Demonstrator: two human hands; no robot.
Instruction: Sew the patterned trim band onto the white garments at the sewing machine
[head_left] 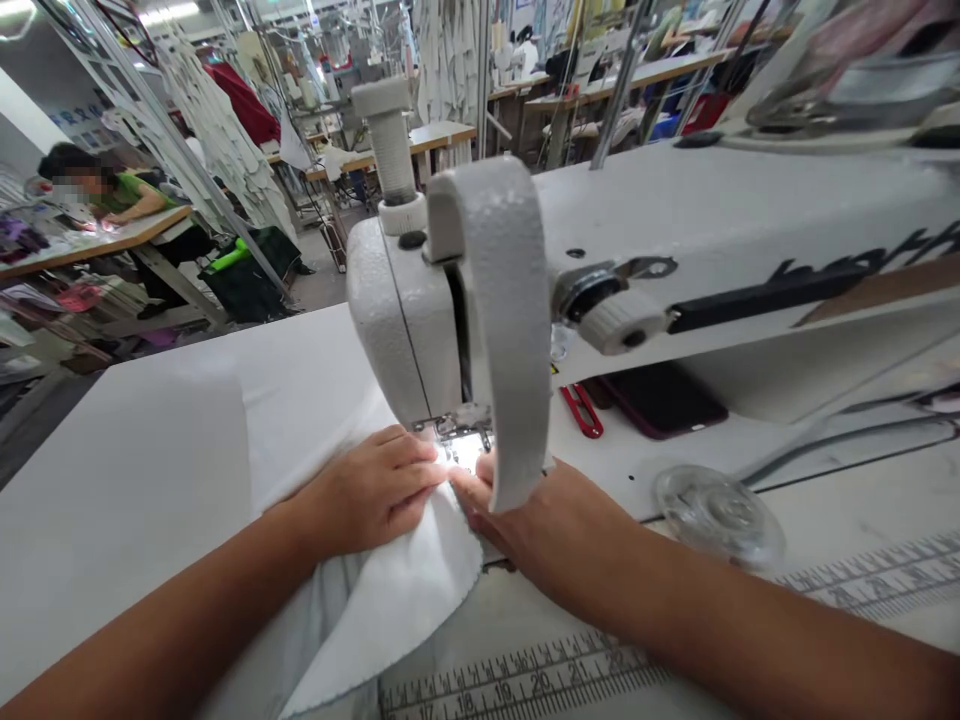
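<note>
Bright, wide-angle view on my screen.
I see hot glare on the steel needle plate (pixel 459 450), white ceiling tube lights (pixel 169 12) overhead, edges bowing.

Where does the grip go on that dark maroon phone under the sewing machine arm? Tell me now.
Grip the dark maroon phone by its long edges, coming in low from the near side. It lies flat on the white sewing table, so an edge pinch suits it. The white machine arm blocks the way from above, and the red-handled snips crowd its left end.
</note>
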